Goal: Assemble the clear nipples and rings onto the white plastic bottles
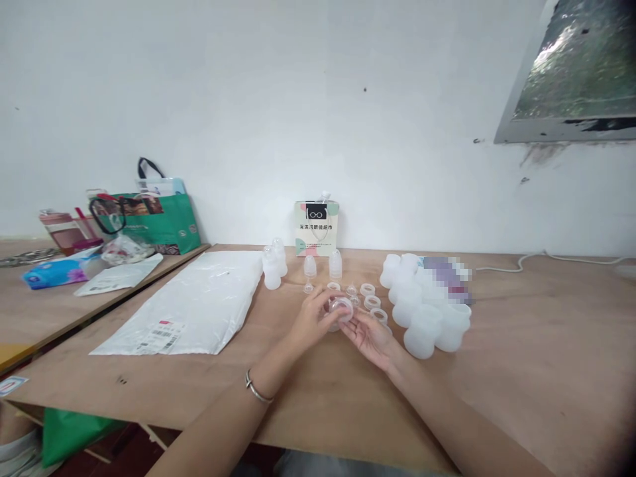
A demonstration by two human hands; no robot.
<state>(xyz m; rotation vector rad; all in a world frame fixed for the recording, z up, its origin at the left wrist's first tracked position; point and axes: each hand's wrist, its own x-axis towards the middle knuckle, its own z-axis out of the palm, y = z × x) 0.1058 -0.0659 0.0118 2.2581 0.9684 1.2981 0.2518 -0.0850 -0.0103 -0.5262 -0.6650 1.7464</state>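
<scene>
Head view: the left hand [315, 317] pinches a translucent bottle collar ring [350, 307] between thumb and fingers, the right hand [370, 338] gripping its lower right edge, near similar rings [371, 302] on the wooden table [318, 391].

A translucent whitish plastic ring [342, 309] held between your left hand [315, 313] and right hand [371, 336].
You have its round opening facing you, raised above the table, your left fingers gripping its left side and your right fingertips at its lower right; part of its rim is hidden. Just to its right, your loose translucent plastic rings [378, 315] lie flat in a row running from near to far.
</scene>
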